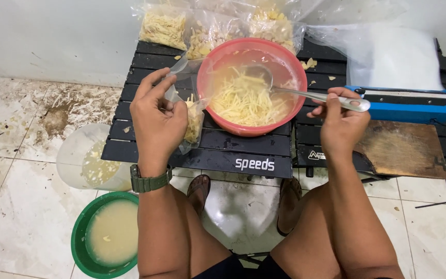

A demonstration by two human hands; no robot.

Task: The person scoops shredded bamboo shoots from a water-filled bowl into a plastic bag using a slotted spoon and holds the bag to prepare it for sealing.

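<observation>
Down left on the floor you've got a green basin (110, 237) and white tub (86, 160). Your left hand (157, 116) pinches a clear bag (191, 111) open just beside the red bowl (251, 85); your right hand (339, 121) grips a ladle (305, 94) dipped in it. Blue sealer (414, 103) sits far right.

A bowl (252, 77) sits on the table (223, 150), filled bags (163, 26) behind it, sealer (414, 103) right.

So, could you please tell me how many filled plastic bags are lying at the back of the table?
3: one at the back left, one in the middle behind the red bowl, one to the right. More may be hidden under the loose plastic.
</observation>
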